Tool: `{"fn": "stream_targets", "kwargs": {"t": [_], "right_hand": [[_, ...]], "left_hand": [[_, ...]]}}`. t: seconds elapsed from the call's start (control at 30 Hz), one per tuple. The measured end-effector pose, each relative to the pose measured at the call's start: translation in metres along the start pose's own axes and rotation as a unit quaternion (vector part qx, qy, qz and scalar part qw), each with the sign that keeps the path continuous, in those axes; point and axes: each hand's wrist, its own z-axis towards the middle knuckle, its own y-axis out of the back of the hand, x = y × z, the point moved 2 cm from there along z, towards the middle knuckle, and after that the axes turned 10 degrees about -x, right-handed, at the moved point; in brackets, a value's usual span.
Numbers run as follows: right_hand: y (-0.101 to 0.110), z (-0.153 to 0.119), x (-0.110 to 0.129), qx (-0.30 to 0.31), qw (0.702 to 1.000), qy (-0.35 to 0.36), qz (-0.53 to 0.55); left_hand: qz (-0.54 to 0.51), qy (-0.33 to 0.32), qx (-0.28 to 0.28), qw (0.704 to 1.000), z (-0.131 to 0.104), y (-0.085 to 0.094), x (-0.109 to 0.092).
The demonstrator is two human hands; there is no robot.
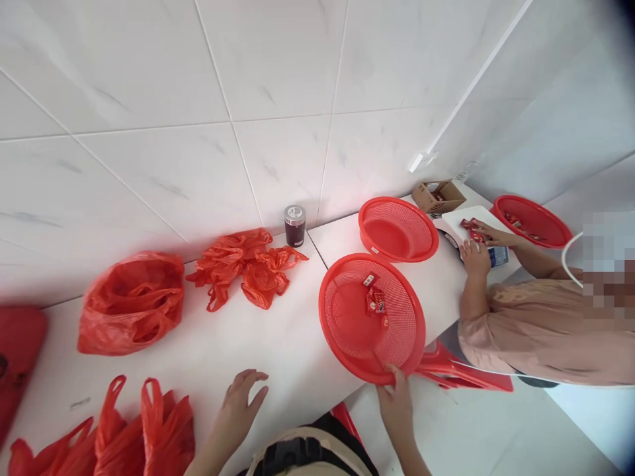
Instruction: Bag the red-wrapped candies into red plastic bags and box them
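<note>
With its fingers over the near rim, my right hand (395, 400) grips a red mesh plastic basket (342, 344), tilted toward me at the table edge. Several small red packets (376, 302) lie inside the basket. My left hand (242, 398) hovers over the white table (288, 350), fingers apart and holding nothing. Left of it, red plastic bags (143, 436) with upright handles stand at the near edge. Beyond are a large opened red bag (131, 304) and a crumpled heap of red bags (245, 264).
A dark cup with a metal lid (294, 226) stands by the wall. Another red basket (397, 228) sits behind mine. At right a co-worker's hands (476, 254) handle red packets on a white scale (454, 221), near a cardboard box (439, 196) and a further red basket (533, 221). A red stool (461, 370) is below.
</note>
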Motion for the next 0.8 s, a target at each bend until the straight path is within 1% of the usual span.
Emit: {"fn": "stream_targets", "kwargs": {"t": [0.03,0.1,0.17,0.23,0.3,0.37,0.43,0.5,0.57,0.63,0.7,0.73,0.77,0.8], "right_hand": [[-0.008,-0.003,0.0,0.016,0.999,-0.03,0.007],[-0.022,-0.004,0.012,0.071,0.994,-0.08,0.039],[-0.033,0.0,0.036,0.136,0.98,-0.115,0.087],[-0.041,0.004,0.064,0.193,0.965,-0.128,0.125],[-0.047,0.002,0.087,0.233,0.954,-0.123,0.143],[-0.053,-0.007,0.1,0.254,0.95,-0.108,0.145],[-0.061,-0.022,0.104,0.256,0.953,-0.086,0.135],[-0.068,-0.038,0.103,0.255,0.957,-0.053,0.126],[-0.076,-0.05,0.099,0.262,0.958,-0.022,0.118],[-0.083,-0.055,0.097,0.3,0.948,0.001,0.102],[-0.09,-0.055,0.101,0.352,0.932,0.026,0.079],[-0.093,-0.054,0.105,0.366,0.927,0.044,0.068],[-0.097,-0.052,0.11,0.363,0.928,0.063,0.06],[-0.101,-0.049,0.116,0.346,0.933,0.083,0.055]], "left_hand": [[-0.007,0.001,0.007,1.0,0.006,-0.001,-0.004],[-0.02,0.006,0.019,1.0,0.022,-0.003,-0.012],[-0.028,0.015,0.018,0.999,0.044,-0.007,-0.019],[-0.031,0.027,-0.003,0.999,0.07,-0.013,-0.027],[-0.032,0.045,-0.031,0.998,0.099,-0.02,-0.035],[-0.032,0.066,-0.055,0.996,0.127,-0.028,-0.042],[-0.031,0.087,-0.071,0.993,0.15,-0.033,-0.046],[-0.033,0.105,-0.084,0.99,0.163,-0.033,-0.045],[-0.045,0.112,-0.092,0.988,0.164,-0.027,-0.04],[-0.069,0.102,-0.094,0.988,0.151,-0.017,-0.032],[-0.099,0.086,-0.091,0.987,0.125,-0.005,-0.024],[-0.114,0.082,-0.091,0.986,0.109,0.001,-0.019],[-0.127,0.081,-0.091,0.984,0.092,0.006,-0.015],[-0.139,0.084,-0.093,0.982,0.074,0.009,-0.012]]}}
